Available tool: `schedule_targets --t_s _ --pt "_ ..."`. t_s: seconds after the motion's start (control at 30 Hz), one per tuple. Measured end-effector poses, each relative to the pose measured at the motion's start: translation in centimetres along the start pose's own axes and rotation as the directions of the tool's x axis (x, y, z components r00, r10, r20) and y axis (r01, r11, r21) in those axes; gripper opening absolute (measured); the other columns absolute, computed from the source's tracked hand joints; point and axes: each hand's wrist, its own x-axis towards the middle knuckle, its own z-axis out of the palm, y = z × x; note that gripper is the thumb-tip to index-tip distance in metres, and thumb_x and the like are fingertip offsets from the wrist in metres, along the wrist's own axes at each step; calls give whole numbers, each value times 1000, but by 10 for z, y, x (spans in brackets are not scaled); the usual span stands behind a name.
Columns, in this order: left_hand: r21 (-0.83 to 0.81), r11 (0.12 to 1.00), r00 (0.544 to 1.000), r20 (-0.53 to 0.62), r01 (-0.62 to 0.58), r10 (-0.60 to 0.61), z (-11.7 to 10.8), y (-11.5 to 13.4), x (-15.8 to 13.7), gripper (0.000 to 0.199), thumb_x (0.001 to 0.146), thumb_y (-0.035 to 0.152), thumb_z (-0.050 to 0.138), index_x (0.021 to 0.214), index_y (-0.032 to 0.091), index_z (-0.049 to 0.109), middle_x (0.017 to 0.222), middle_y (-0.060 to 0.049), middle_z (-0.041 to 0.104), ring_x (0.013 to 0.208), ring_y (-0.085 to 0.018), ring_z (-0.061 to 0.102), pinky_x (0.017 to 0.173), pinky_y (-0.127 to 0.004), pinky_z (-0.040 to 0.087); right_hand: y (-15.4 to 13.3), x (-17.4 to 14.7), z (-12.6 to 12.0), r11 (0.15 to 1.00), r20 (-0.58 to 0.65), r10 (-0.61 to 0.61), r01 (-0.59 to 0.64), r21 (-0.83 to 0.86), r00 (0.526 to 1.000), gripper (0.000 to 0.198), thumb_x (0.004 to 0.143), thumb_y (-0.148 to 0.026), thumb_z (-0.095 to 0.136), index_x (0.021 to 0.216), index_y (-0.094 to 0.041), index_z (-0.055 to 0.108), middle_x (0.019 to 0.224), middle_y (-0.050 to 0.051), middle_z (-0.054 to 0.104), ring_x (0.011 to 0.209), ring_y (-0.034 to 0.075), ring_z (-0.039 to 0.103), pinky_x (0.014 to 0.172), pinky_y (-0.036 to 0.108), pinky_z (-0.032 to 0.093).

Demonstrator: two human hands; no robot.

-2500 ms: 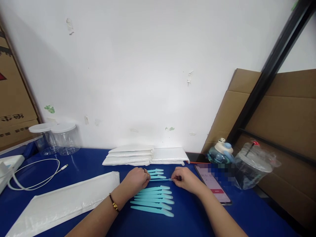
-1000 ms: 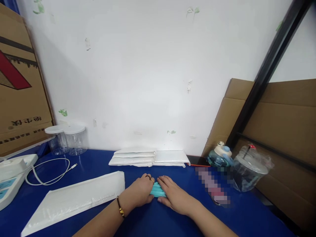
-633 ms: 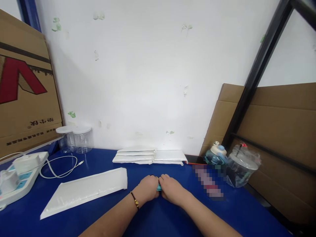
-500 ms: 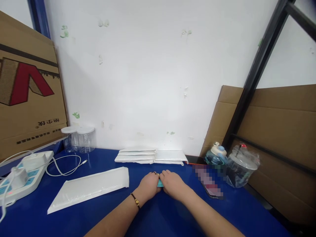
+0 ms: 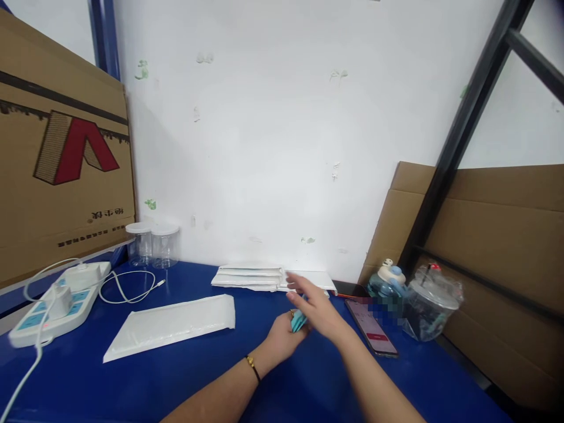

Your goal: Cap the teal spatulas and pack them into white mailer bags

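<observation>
My left hand (image 5: 284, 338), with a dark beaded bracelet at the wrist, is closed around a small folded light-blue piece (image 5: 298, 320); its material I cannot make out. Just above and to the right, my right hand (image 5: 315, 304) has its fingers stretched out and apart. Part of the blue piece is hidden by the hands. A flat white padded envelope (image 5: 176, 325) lies to the left of my hands. Behind them, against the wall, is a pile of similar white envelopes (image 5: 249, 277), partly covered on its right by my right fingers.
On the left are a power strip (image 5: 61, 305) with a white cable and two clear jars (image 5: 165, 247). At right lie a phone (image 5: 372, 329), a blue-and-white bottle (image 5: 386, 279) and a bagged plastic cup (image 5: 429, 305). Cardboard (image 5: 497, 235) and a black metal post (image 5: 458, 141) border the blue table.
My right hand has come off the blue piece and opened, rising slightly. My left hand has turned and keeps hold of the piece. The view has shifted a little to the left.
</observation>
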Motion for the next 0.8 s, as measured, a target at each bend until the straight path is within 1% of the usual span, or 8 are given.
schedule_targets --t_s 0.1,0.2,0.33,0.47,0.53,0.6,0.67,0.8 --pt "-292 936 962 243 196 -125 -9 11 -10 28 73 31 62 66 20 37 45 10 32 39 -5 27 43 -20 26 15 -10 -2 885 -36 57 -34 465 998 80 75 -53 62 140 -26 24 131 12 49 120 26 47 97 42 39" --pt "-436 777 797 589 454 -136 -14 23 -19 36 63 23 69 64 21 32 42 13 27 36 -3 17 41 -17 18 15 -24 6 726 299 56 -244 643 953 83 61 -52 74 131 -19 43 125 14 55 118 32 49 97 47 39" --pt "-406 672 644 752 619 -139 -12 33 -23 36 61 20 68 58 19 32 42 12 23 37 -2 15 41 -15 19 11 -34 30 613 416 45 -354 707 908 41 73 -49 64 95 -15 66 108 13 65 114 32 52 100 47 35" --pt "-142 929 784 589 340 -197 -34 39 -29 28 60 38 72 70 17 56 58 4 50 55 -10 49 56 -23 42 32 -30 38 467 196 168 -253 847 966 32 77 -45 62 60 -19 58 83 8 68 114 30 52 99 46 36" --pt "247 967 871 458 65 -176 -67 42 -37 64 44 42 80 100 19 61 96 -4 62 88 -23 57 81 -35 46 47 -27 31 391 37 256 -138 910 966 33 79 -44 61 58 -21 52 65 2 60 91 24 62 91 44 44" --pt "614 789 953 250 -18 -173 -111 43 -45 111 28 45 83 129 20 45 134 -14 43 120 -36 39 102 -46 32 59 -26 20 295 -67 309 -29 955 949 27 82 -40 59 64 -22 53 52 -5 47 58 13 56 71 34 51" --pt "836 539 972 31 103 -234 -156 40 -53 132 23 44 82 141 19 28 148 -19 18 134 -43 9 106 -57 12 67 -27 11 134 -87 309 47 990 947 15 85 -31 59 74 -22 56 47 -10 38 41 6 40 52 21 46" --pt "890 248 868 -255 383 -427 -216 19 -61 139 26 35 80 145 19 11 149 -20 15 135 -43 -3 101 -66 1 71 -30 6 -105 -29 286 62 993 958 3 85 -19 59 84 -19 57 43 -12 32 34 3 31 37 14 31"
